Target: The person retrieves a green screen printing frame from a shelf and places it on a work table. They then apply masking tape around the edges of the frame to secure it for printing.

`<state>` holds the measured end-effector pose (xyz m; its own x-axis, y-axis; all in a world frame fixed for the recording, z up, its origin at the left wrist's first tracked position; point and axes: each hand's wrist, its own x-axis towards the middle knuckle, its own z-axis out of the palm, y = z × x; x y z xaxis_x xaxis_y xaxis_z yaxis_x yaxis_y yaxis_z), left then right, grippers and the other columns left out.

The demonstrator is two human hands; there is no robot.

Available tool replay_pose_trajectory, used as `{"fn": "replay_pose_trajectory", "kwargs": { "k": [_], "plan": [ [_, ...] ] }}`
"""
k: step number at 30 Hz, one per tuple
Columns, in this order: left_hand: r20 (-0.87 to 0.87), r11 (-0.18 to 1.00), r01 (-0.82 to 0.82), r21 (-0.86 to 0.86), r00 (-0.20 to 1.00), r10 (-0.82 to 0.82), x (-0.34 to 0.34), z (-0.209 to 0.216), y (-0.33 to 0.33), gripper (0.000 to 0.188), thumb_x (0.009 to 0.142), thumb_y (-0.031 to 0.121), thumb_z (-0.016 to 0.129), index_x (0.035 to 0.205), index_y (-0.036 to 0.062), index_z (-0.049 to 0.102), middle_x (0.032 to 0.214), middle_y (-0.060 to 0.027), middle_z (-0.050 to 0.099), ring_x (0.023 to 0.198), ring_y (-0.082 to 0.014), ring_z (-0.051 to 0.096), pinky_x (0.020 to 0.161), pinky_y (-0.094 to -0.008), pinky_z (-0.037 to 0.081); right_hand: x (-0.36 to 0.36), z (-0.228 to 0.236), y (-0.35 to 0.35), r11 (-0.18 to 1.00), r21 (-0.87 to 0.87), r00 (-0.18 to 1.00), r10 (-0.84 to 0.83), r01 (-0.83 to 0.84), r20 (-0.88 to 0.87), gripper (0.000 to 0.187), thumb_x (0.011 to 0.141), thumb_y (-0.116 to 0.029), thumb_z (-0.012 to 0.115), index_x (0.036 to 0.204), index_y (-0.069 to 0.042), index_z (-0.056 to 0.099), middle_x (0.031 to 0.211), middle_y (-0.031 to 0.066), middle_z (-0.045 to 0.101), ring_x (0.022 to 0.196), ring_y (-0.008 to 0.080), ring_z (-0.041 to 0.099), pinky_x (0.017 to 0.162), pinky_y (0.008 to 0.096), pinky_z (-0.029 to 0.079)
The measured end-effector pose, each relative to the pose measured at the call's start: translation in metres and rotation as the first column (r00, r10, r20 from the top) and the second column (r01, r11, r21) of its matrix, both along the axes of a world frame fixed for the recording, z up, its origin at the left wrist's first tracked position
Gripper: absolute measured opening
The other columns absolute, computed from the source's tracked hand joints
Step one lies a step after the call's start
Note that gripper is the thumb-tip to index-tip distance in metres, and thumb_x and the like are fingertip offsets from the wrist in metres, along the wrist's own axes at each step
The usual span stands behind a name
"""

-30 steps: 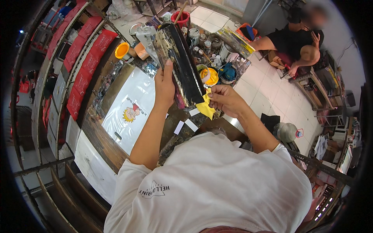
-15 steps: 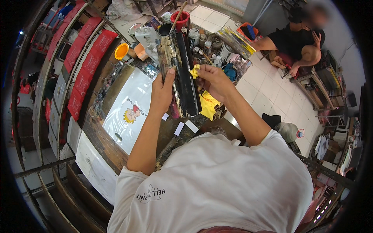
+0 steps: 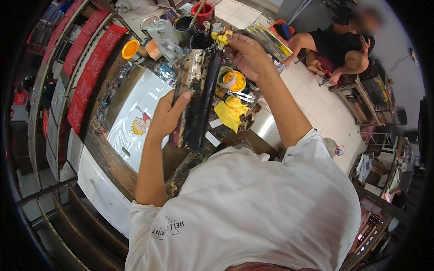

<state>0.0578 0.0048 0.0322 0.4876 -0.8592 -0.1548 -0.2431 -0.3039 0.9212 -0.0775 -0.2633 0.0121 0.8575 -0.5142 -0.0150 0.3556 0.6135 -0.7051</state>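
My left hand (image 3: 166,116) grips a paint-stained screen-printing squeegee (image 3: 193,97) from its left side, thumb across the front. Its long black blade side faces right, and it slants upward above the work table. At the squeegee's upper right, my right hand (image 3: 249,55) pinches a small crumpled yellow rag (image 3: 221,38). That rag is held over the cluster of ink containers, close to a dark-smeared tub (image 3: 201,41). Another yellow rag (image 3: 230,114) lies on the table below my right forearm, beside an open pot of yellow ink (image 3: 237,82).
A white plastic bag printed with a cartoon figure (image 3: 143,108) lies flat at left. An orange-yellow ink can (image 3: 131,49) and a red bucket (image 3: 203,13) stand farther back. Red packets (image 3: 97,67) fill the left rack. Someone in black (image 3: 337,49) sits at the upper right.
My right hand has moved up and away from the squeegee with the yellow rag. The squeegee has shifted down and left with my left hand, leaving the yellow ink pot in sight.
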Motion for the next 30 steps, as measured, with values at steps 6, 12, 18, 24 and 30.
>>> {"fn": "replay_pose_trajectory", "kwargs": {
  "k": [6, 12, 18, 24, 30],
  "plan": [
    [-0.241, 0.969, -0.245, -0.015, 0.942, 0.234, 0.012, -0.013, 0.037, 0.044, 0.106, 0.037, 0.059, 0.122, -0.0025, 0.067, 0.104, -0.0034, 0.07, 0.095, -0.0095, 0.061, 0.087, -0.0257, 0.049, -0.063, 0.013, -0.008, 0.961, -0.176, 0.974, -0.222, 0.212, -0.039, 0.007, 0.099, -0.009, 0.067, 0.102, -0.002, 0.066, 0.099, 0.0036, 0.066, 0.09, 0.0106, 0.06, 0.078, 0.0258, 0.05],
    [-0.453, 0.877, -0.47, -0.097, 0.806, 0.382, 0.02, -0.05, 0.065, 0.043, 0.106, 0.036, 0.059, 0.126, -0.0016, 0.064, 0.104, -0.0035, 0.071, 0.089, -0.0093, 0.066, 0.079, -0.0247, 0.053, -0.132, -0.104, 0.016, 0.854, 0.054, 0.82, -0.478, 0.518, -0.315, 0.01, 0.1, -0.008, 0.066, 0.106, -0.001, 0.064, 0.094, 0.0025, 0.062, 0.083, 0.0107, 0.056, 0.071, 0.0255, 0.046],
    [-0.552, 0.84, -0.537, -0.073, 0.723, 0.415, 0.01, -0.041, 0.067, 0.041, 0.107, 0.038, 0.056, 0.121, 0.0008, 0.065, 0.099, -0.0065, 0.072, 0.081, -0.0141, 0.07, 0.072, -0.0289, 0.059, -0.128, -0.181, 0.001, 0.756, -0.247, 0.586, -0.634, 0.606, -0.505, 0.027, 0.094, -0.017, 0.076, 0.112, 0.004, 0.072, 0.098, -0.0004, 0.068, 0.08, 0.0084, 0.057, 0.07, 0.0241, 0.046],
    [-0.611, 0.765, -0.639, -0.079, 0.637, 0.469, 0.01, -0.037, 0.076, 0.038, 0.106, 0.038, 0.057, 0.12, 0.0037, 0.067, 0.099, -0.006, 0.074, 0.078, -0.0139, 0.071, 0.069, -0.0289, 0.059, -0.105, -0.189, -0.035, 0.279, -0.954, 0.37, -0.902, 0.113, -0.221, 0.023, 0.087, -0.015, 0.076, 0.101, 0.003, 0.074, 0.093, 0.0133, 0.07, 0.079, 0.024, 0.066, 0.072, 0.0379, 0.052],
    [-0.696, 0.639, -0.768, -0.039, 0.48, 0.534, 0.014, -0.047, 0.09, 0.043, 0.106, 0.045, 0.055, 0.119, 0.0049, 0.065, 0.091, -0.0082, 0.072, 0.076, -0.0195, 0.071, 0.069, -0.0341, 0.06, -0.103, -0.202, -0.051, -0.21, -0.713, 0.432, -0.89, -0.669, -0.143, 0.017, 0.09, -0.008, 0.057, 0.091, 0.002, 0.071, 0.095, 0.0205, 0.066, 0.095, 0.0353, 0.065, 0.083, 0.0455, 0.052]
  ]
}}
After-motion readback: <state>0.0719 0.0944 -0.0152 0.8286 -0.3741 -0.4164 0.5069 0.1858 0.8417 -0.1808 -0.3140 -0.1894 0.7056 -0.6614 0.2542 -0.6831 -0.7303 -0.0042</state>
